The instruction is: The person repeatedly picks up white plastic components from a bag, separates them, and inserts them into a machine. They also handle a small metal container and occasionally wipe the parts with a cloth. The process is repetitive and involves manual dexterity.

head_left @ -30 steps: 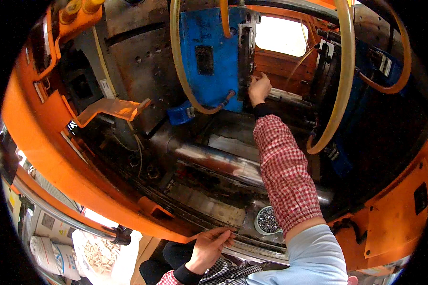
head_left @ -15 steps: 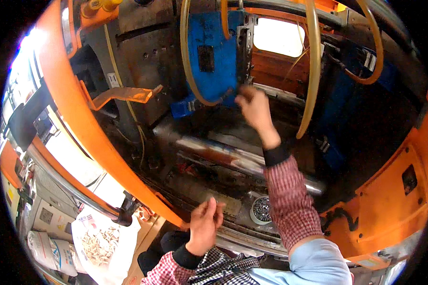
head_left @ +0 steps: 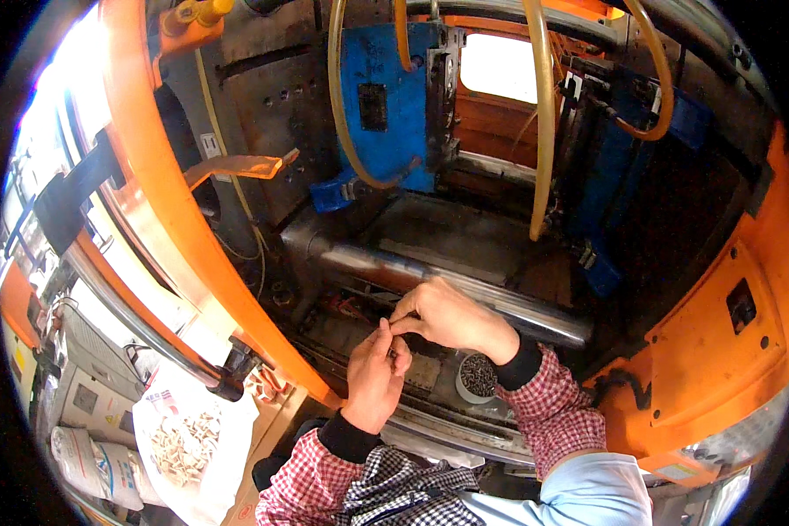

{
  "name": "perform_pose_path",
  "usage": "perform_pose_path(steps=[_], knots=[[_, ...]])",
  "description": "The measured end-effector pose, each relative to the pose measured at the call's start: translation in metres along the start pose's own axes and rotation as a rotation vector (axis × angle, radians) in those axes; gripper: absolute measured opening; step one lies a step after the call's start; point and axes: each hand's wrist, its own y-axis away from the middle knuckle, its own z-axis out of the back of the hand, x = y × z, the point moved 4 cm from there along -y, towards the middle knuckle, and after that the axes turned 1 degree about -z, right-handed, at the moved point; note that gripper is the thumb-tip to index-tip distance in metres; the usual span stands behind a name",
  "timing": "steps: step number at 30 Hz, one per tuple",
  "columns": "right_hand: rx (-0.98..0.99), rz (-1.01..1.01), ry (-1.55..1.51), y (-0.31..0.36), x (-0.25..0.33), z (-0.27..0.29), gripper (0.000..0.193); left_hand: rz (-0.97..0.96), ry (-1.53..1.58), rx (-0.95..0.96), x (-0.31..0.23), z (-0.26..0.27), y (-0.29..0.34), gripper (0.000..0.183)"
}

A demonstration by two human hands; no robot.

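Note:
Over the machine bed my two hands meet at their fingertips. My left hand (head_left: 375,379) is closed, thumb and fingers pressed together and pointing up. From the right, my right hand (head_left: 451,317) pinches at the left thumb tip; whatever lies between the fingers is too small to make out. Just below my right wrist stands a round pale tub (head_left: 465,390) full of small grey metal pieces. Behind the hands runs a thick shiny steel bar (head_left: 535,317). Beyond it, a blue mould block (head_left: 394,96) is fixed upright in the machine.
Yellowish hoses (head_left: 542,131) hang from above. An orange frame post (head_left: 180,202) rises on the left, with a bent orange bracket (head_left: 245,167) beside it. At lower left, a white bag (head_left: 228,456) holds many small beige parts. An orange panel (head_left: 719,324) stands on the right.
My right hand has come back from beside the blue mould block, down and toward me, to my left fingertips. My left hand stays nearly in place. The view has shifted slightly.

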Motion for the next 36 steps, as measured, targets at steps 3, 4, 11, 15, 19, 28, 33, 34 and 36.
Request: perform_pose_path(steps=[3, 4, 11, 15, 19, 28, 33, 34, 36], knots=[[-0.203, -0.052, -0.014, -0.025, -0.026, 0.012, 0.013, -0.048, -0.008, -0.072, -0.007, 0.011, -0.001, 0.028], [-0.489, -0.021, 0.026, -0.037, -0.046, 0.029, 0.012, -0.064, -0.010, -0.101, -0.007, 0.015, -0.001, 0.028], [-1.393, -0.347, -0.013, -0.114, -0.203, 0.137, 0.018, 0.109, -0.184, 0.071, 0.015, 0.011, 0.025, 0.028], [-1.449, -0.410, 0.008, -0.143, -0.249, 0.152, 0.017, 0.168, -0.190, 0.081, 0.023, 0.025, 0.031, 0.030], [-1.384, -0.568, -0.092, -0.154, -0.263, 0.150, 0.018, 0.186, -0.138, 0.028, 0.022, 0.028, 0.032, 0.030], [-1.433, -0.446, 0.152, -0.156, -0.253, 0.151, 0.018, 0.184, -0.105, 0.046, 0.025, 0.032, 0.031, 0.030], [-1.235, -0.529, 0.366, -0.168, -0.248, 0.145, 0.020, 0.142, -0.169, -0.052, 0.023, 0.036, 0.036, 0.031], [-1.187, -0.532, 0.514, -0.170, -0.248, 0.145, 0.021, 0.104, -0.188, -0.070, 0.024, 0.038, 0.037, 0.031], [-1.116, -0.538, 0.546, -0.169, -0.251, 0.145, 0.023, -0.295, -0.642, 0.128, 0.019, 0.040, 0.037, 0.030]])
